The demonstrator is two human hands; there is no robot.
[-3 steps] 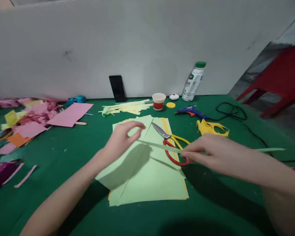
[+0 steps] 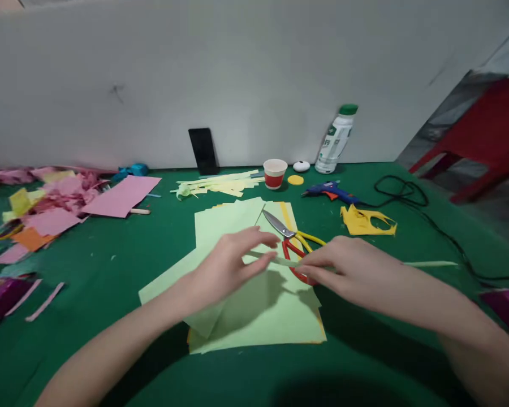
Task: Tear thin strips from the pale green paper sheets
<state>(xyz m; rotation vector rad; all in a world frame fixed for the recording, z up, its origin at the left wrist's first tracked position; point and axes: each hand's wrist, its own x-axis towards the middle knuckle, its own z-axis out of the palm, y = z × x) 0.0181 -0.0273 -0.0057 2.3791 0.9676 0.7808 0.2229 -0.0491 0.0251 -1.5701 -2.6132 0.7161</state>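
Pinching a pale green paper strip [image 2: 286,262] between thumb and fingertips, apparently for steadiness, the right hand [image 2: 343,263] holds it toward the half-open left hand [image 2: 227,265], whose grip I cannot tell, above paper sheets [image 2: 258,328], scissors [image 2: 289,233] just beyond the right fingertips, presumably for easy reach.

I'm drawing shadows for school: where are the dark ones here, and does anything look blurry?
Head view: a shadow falls on the green paper beneath the left hand; head view: darker shadows on the table, below the right hand and at the bottom edge; head view: the red chair looks soft, and the bottle's small print is unclear.
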